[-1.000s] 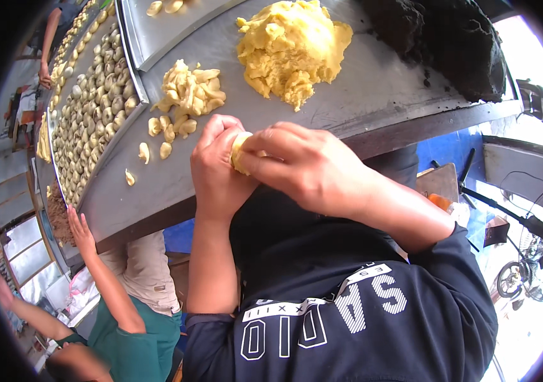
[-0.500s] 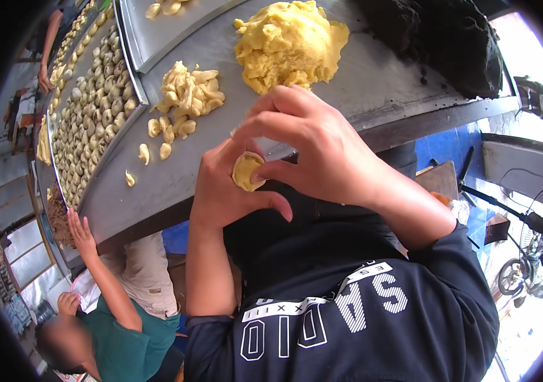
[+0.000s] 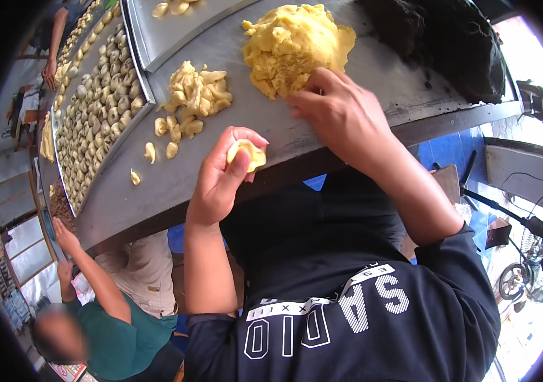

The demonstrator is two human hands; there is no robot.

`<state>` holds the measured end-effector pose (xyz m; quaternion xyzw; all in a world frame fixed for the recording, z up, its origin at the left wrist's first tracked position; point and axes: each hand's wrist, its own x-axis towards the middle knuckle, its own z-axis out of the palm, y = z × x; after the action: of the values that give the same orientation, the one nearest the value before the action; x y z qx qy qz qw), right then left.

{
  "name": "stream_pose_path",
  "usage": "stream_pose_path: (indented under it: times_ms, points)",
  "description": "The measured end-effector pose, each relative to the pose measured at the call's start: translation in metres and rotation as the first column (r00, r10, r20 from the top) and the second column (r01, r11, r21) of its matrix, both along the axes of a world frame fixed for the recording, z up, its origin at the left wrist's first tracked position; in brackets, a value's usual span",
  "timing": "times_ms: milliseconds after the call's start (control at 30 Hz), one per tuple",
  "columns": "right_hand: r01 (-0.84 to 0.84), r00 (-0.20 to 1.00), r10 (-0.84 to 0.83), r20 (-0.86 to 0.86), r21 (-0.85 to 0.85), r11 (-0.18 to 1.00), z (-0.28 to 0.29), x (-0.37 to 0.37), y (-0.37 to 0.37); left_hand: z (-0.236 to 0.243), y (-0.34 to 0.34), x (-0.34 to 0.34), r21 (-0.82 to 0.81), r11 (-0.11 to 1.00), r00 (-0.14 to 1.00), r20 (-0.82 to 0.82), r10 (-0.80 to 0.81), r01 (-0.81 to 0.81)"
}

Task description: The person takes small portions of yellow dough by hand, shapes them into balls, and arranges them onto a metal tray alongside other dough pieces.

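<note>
My left hand [image 3: 217, 181], in front of the table edge, is closed around a small cup of pale yellow dough [image 3: 255, 155]. The thumb presses into its hollow, and the rim is thin and uneven. My right hand [image 3: 341, 114] is at the near edge of a large crumbly yellow mound [image 3: 297, 41]. Its fingers are curled together, the tips slightly blurred; what they hold, if anything, is hidden. To the left of the mound lies a heap of pale dough pieces [image 3: 198, 89], with several loose pieces [image 3: 172, 150] in front of it.
A metal tray of rounded dough pieces [image 3: 103, 111] fills the left, with another metal tray [image 3: 157, 38] beside it. A large dark mass [image 3: 443, 48] sits far right on the table [image 3: 131, 207]. A co-worker in green [image 3: 128, 325] is at the lower left; another person's arm [image 3: 55, 44] shows behind.
My right hand has left the dough cup and moved up and right to the yellow mound. My left hand has turned, its thumb now in the cup. The co-worker's hand has moved off the tray's corner.
</note>
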<state>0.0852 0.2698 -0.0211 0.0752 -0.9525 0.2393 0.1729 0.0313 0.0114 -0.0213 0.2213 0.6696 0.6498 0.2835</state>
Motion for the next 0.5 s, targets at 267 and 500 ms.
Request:
stream_pose_path:
  times_ms: [267, 500]
  points:
    - [0.003, 0.998, 0.015, 0.06, -0.28, 0.96, 0.003, 0.017, -0.004, -0.007, -0.006, -0.007, 0.184, 0.982, 0.999, 0.0, -0.048, 0.047]
    - [-0.056, 0.997, 0.04, -0.062, -0.278, 0.959, -0.005, 0.015, 0.001, -0.011, -0.004, -0.008, 0.041, 0.999, 0.999, -0.046, -0.012, 0.014]
